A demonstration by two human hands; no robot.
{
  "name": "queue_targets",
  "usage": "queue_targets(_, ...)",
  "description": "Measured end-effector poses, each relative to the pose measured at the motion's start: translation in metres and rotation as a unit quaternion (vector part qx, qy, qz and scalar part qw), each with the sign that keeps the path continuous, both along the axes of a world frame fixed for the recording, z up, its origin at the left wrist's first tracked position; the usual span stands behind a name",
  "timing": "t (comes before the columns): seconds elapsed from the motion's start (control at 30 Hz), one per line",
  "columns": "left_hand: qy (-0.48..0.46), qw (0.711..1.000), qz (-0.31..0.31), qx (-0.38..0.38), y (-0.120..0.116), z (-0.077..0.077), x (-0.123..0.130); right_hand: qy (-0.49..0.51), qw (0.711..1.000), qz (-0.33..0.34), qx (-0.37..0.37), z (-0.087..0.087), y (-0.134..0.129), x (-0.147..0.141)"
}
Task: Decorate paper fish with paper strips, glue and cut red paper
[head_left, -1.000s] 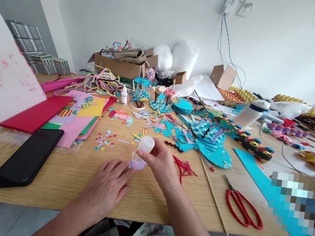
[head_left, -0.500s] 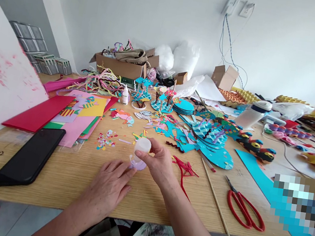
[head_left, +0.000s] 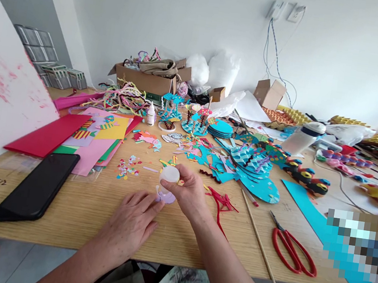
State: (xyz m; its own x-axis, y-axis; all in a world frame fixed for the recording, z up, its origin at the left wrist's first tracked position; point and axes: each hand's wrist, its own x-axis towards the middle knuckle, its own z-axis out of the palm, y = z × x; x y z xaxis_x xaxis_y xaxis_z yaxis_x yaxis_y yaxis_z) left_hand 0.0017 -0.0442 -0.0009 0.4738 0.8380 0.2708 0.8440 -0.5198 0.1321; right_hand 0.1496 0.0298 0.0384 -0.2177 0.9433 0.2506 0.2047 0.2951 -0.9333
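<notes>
My right hand (head_left: 189, 192) is closed around a small white squeeze bottle (head_left: 170, 175), its pale round base facing up toward me and its nozzle end hidden below. Under the bottle lies a light purple paper cutout (head_left: 166, 198) with a curled edge. My left hand (head_left: 137, 214) rests low on the table, and its fingertips press the near-left edge of the cutout against the wood. Just beyond the bottle are thin yellow and green paper scraps (head_left: 168, 161).
To the left lie a black phone (head_left: 36, 188) and stacked coloured paper (head_left: 108, 149). Red-handled scissors (head_left: 295, 252), a wooden stick (head_left: 260, 238) and red paper strips (head_left: 220, 202) are on the right. Blue paper discs (head_left: 256, 184) and a white glue bottle (head_left: 151, 114) stand farther back.
The bottle in my right hand has shifted very slightly left and tipped so its base faces me more. My left hand stays on the purple cutout.
</notes>
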Motion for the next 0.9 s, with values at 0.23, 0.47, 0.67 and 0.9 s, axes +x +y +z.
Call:
queue_targets(0.23,-0.005,1.000,0.003,-0.006,0.000,0.001,0.001,-0.009,1.000,0.001,0.001,-0.001,0.001,-0.002)
queue_targets(0.47,-0.001,1.000,0.001,-0.004,0.000,0.001,0.001,-0.020,1.000,-0.009,0.008,0.002,0.000,-0.004)
queue_targets(0.67,-0.009,1.000,-0.003,0.011,0.000,-0.002,0.000,-0.006,1.000,0.003,-0.016,0.000,0.000,-0.001)
queue_targets(0.9,0.002,1.000,0.003,0.024,0.002,-0.006,-0.001,-0.022,0.999,0.033,-0.028,-0.001,-0.004,0.010)
